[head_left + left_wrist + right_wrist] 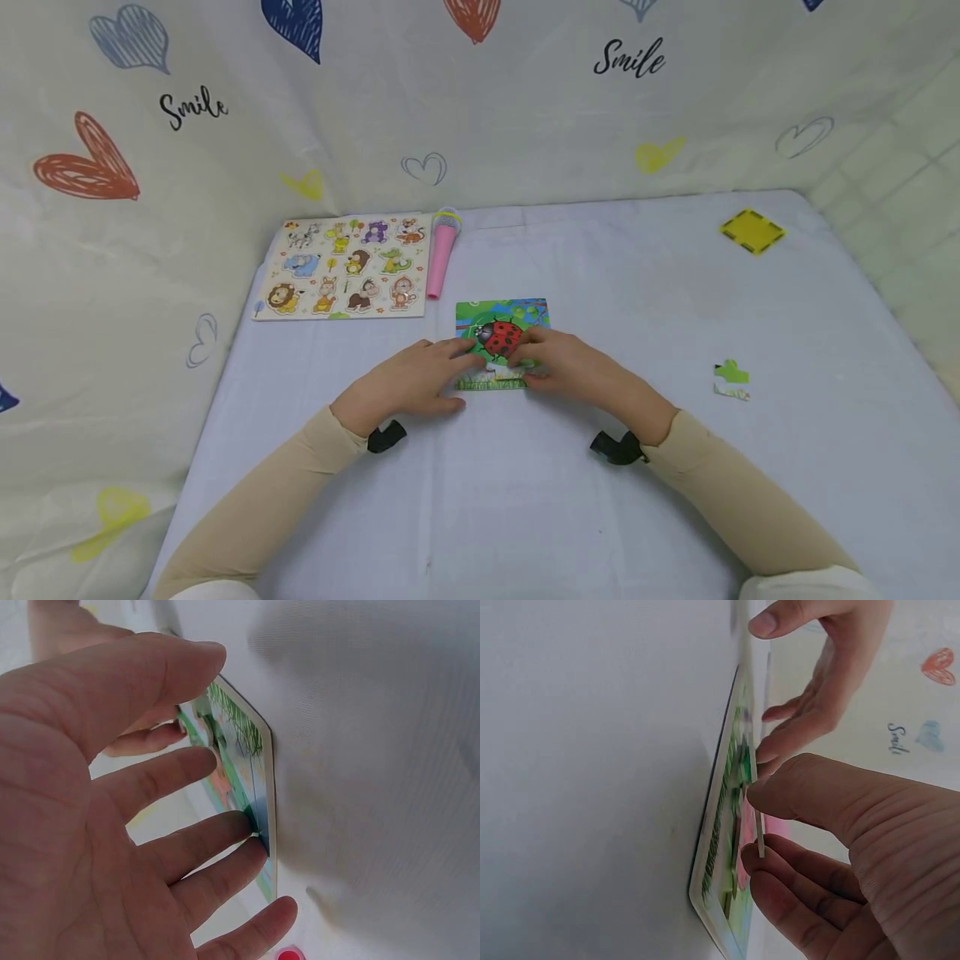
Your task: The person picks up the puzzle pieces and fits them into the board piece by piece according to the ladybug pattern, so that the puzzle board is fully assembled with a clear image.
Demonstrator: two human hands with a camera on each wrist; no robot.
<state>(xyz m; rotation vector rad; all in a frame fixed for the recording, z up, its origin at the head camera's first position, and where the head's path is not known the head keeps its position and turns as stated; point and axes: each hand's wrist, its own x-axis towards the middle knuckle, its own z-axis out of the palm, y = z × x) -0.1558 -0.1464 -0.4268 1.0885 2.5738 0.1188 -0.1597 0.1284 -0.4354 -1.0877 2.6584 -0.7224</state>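
A small square ladybug jigsaw puzzle [498, 310] lies on the white-covered table in front of me, its grass strip along the near edge. My left hand [408, 379] reaches in from the left with spread, mostly straight fingers; its fingertips [255, 844] rest at the puzzle's left side. Over the right part of the puzzle is my right hand [581, 367]. Its thumb and fingers pinch a thin puzzle piece [760, 834], seen edge-on just above the board in the right wrist view. The printed side of that piece is hidden.
Two loose puzzle pieces, one green [732, 372] and one whitish [731, 392], lie at the right. A yellow square piece [752, 232] sits at the back right. Behind the puzzle, to the left, are an animal picture board [341, 287] and a pink toy microphone [441, 258].
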